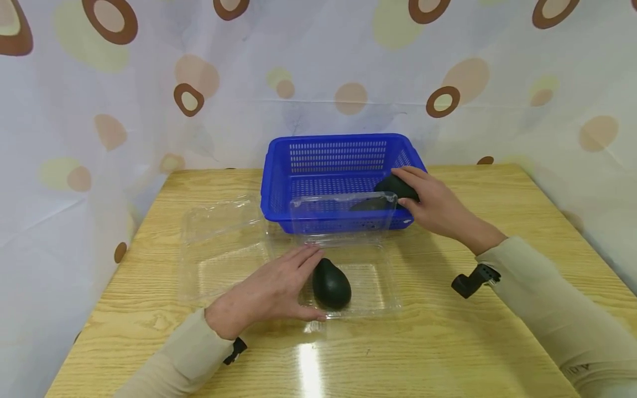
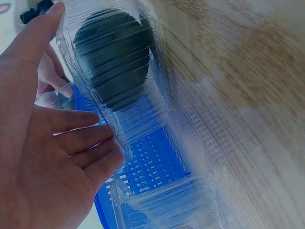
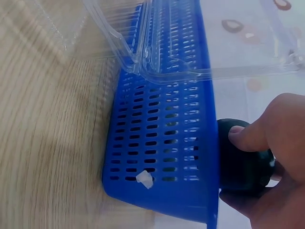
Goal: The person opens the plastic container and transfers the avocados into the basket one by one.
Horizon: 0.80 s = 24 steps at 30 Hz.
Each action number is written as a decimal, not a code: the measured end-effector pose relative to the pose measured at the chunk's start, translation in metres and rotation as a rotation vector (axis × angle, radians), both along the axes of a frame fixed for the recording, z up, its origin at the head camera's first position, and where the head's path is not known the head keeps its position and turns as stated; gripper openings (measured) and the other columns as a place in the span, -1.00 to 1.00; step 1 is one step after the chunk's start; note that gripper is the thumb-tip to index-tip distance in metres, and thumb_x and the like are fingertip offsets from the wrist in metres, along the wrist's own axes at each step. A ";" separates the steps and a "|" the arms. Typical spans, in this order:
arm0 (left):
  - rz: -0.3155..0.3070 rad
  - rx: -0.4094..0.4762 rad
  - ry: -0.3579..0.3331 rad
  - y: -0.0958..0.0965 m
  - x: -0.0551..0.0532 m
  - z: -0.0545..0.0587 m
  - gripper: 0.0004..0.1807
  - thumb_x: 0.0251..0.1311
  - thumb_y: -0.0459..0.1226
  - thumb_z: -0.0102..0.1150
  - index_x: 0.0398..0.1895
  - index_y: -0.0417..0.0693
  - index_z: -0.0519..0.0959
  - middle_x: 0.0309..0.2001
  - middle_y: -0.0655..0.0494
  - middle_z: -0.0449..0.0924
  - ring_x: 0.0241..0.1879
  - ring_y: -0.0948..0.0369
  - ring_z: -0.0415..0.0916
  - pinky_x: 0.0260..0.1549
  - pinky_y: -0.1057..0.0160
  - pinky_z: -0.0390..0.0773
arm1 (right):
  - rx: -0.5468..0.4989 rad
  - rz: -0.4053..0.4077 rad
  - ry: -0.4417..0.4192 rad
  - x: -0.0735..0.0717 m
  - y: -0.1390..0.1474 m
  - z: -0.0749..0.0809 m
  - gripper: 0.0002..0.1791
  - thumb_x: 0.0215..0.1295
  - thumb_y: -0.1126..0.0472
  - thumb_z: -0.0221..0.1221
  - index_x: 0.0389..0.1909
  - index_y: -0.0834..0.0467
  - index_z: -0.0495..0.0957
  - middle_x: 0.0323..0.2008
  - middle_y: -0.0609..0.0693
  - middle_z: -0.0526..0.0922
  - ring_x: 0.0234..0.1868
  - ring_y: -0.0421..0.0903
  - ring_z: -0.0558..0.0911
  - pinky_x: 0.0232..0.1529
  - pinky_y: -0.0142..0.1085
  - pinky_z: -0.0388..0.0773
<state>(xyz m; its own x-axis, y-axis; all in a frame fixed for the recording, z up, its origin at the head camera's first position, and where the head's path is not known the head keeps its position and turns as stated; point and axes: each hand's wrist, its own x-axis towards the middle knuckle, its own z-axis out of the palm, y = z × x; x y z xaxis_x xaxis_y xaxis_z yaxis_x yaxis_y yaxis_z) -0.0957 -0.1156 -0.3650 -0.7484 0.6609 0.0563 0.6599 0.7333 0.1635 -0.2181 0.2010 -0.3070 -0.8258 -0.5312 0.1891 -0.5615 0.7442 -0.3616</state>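
Note:
My right hand [image 1: 438, 207] grips a dark green avocado [image 3: 238, 162] at the blue basket's [image 1: 278, 166] front right corner, its thumb toward the rim. Through the raised clear lid [image 1: 343, 221], another dark avocado shape [image 1: 370, 205] shows inside the basket. A further avocado [image 1: 332, 284] lies in the left part of a clear plastic clamshell container [image 1: 370, 276]. At that container's left end, my left hand [image 1: 271, 290] rests with fingers and thumb extended, the fingertips touching its side and the thumb at its front edge. In the left wrist view, the container wall partly veils the avocado [image 2: 114, 57].
A second clear plastic container [image 1: 229, 260] stands on the wooden table [image 1: 149, 331] to the left. The raised lid overlaps the basket's front wall. A patterned cloth [image 1: 318, 66] hangs behind the table. A white scrap [image 3: 144, 179] sticks to the basket.

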 end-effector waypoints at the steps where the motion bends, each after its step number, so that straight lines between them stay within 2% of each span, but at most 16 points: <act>1: 0.001 -0.002 -0.002 0.000 0.000 0.000 0.21 -0.01 0.39 0.25 0.49 -0.27 0.16 0.50 -0.18 0.18 0.51 -0.05 0.13 0.46 0.06 0.26 | 0.001 -0.001 -0.007 -0.002 -0.002 -0.001 -0.34 0.43 0.35 0.08 0.51 0.22 0.14 0.46 0.33 0.19 0.43 0.36 0.25 0.32 0.26 0.34; 9: 0.010 -0.002 -0.005 0.000 -0.002 -0.003 0.22 -0.02 0.41 0.24 0.50 -0.27 0.15 0.50 -0.17 0.17 0.51 -0.03 0.13 0.47 0.06 0.25 | -0.023 -0.024 -0.032 -0.021 -0.016 -0.011 -0.32 0.36 0.38 0.07 0.50 0.17 0.19 0.47 0.25 0.22 0.46 0.29 0.24 0.31 0.19 0.39; 16: 0.010 0.008 -0.003 0.000 -0.001 -0.003 0.22 -0.03 0.41 0.24 0.50 -0.25 0.15 0.50 -0.16 0.17 0.51 -0.03 0.13 0.47 0.08 0.23 | -0.064 0.014 -0.060 -0.038 -0.031 -0.020 -0.36 0.38 0.22 0.19 0.45 0.19 0.27 0.41 0.24 0.32 0.40 0.26 0.33 0.31 0.17 0.40; 24: 0.024 -0.003 -0.023 0.000 -0.001 -0.003 0.23 -0.02 0.42 0.23 0.51 -0.24 0.13 0.52 -0.14 0.14 0.52 -0.01 0.10 0.48 0.08 0.21 | -0.022 0.018 -0.096 -0.049 -0.047 -0.022 -0.40 0.39 0.27 0.14 0.43 0.20 0.27 0.40 0.23 0.34 0.38 0.23 0.35 0.39 0.18 0.33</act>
<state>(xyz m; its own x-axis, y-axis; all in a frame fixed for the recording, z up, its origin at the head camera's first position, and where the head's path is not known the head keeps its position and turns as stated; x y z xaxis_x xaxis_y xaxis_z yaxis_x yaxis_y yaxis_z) -0.0964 -0.1151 -0.3677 -0.7650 0.6430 0.0365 0.6383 0.7494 0.1762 -0.2671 0.1541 -0.3290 -0.8310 -0.5429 0.1212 -0.5368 0.7254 -0.4310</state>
